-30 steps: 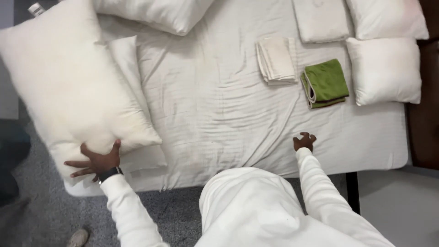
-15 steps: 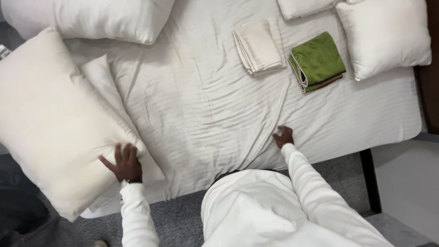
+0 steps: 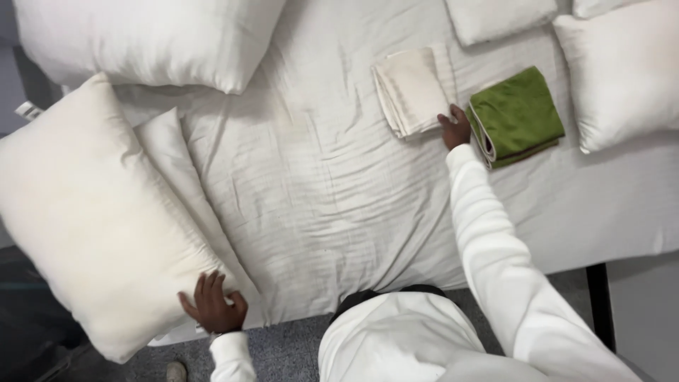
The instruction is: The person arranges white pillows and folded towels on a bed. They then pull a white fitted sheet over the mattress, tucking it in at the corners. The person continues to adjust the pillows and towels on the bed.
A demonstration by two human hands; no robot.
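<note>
Head view, left hand point(image 3: 213, 305) flat on big pillow point(image 3: 92, 233), grip spread, right hand point(image 3: 456, 129) outstretched, grip touching cream cloth point(image 3: 414, 90)

large cream pillow point(image 3: 92, 233) | flat, bed's left edge || folded cream cloth point(image 3: 411, 92) | flat, beside folded green towel point(image 3: 518, 114)

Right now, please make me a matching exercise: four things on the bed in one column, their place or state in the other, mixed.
1. left hand
2. right hand
3. green towel
4. large pillow

a. folded, right of the cream cloth
b. at the cream cloth's edge
c. hanging over the bed's left edge
d. on the pillow's lower corner

Pairs: 1-d, 2-b, 3-a, 4-c
</note>
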